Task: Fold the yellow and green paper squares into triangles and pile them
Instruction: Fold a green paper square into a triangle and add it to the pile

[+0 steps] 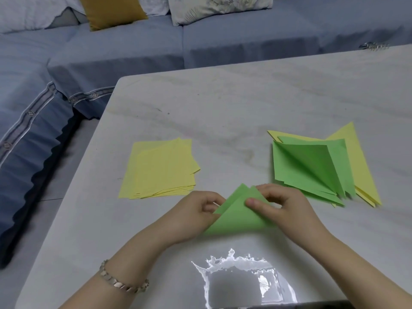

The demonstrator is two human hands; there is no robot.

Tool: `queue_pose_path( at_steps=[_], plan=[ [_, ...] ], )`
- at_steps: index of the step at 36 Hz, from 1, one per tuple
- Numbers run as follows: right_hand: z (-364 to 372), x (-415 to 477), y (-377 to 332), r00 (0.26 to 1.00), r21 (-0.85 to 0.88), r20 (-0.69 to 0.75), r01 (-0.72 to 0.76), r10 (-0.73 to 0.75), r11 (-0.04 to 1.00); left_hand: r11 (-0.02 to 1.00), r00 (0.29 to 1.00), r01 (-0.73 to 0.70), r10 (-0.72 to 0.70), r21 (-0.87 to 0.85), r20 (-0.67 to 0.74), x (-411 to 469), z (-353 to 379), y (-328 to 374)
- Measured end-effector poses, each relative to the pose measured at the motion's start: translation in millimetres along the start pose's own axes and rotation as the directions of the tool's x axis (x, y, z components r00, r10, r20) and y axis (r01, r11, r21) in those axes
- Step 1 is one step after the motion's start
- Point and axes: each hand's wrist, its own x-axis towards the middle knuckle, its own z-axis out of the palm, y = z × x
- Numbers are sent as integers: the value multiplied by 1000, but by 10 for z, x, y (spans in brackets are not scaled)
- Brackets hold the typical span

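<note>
Right now the fingertips (253, 202) of the right hand (283, 204) pinch the upper flap of a green sheet (236, 221), thumb flat on top and the other fingers curled behind its far corner, while the left hand (196, 210) curls its fingers round the sheet's left edge. The sheet is half folded into a triangle and lies on the table (223, 103) between the two hands, its two top corners close but not quite matched. Pressing the crease now would, I think, fix that offset and leave a skewed triangle; a slip of either pinch on the smooth paper could shift the layers further. Just beyond the green sheet to the left lies a stack of unfolded yellow squares (160, 168), loosely fanned. Beyond it to the right is the pile of folded triangles (312, 166), green over yellow, with the top flap sprung up; a new piece dropped there carelessly could slide off or push the pile askew
</note>
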Motion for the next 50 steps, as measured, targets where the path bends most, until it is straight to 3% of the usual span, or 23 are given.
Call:
queue_pose_path(
  at_steps=[6,11,16,50],
  plan=[
    [64,-30,-65,999,80,-49,-18,22,997,987,984,-117,101,-106,-145,-49,132,138],
    [83,-55,-64,993,91,-118,19,-8,996,966,899,-246,195,-82,-393,-90,287,154],
    [42,-92,-118,976,195,-216,25,19,981,955,857,-277,197,-103,-475,-104,331,155],
    [46,-116,-191,970,49,-219,116,-103,992,923,794,-369,252,-109,-554,-135,437,200]
  ],
)
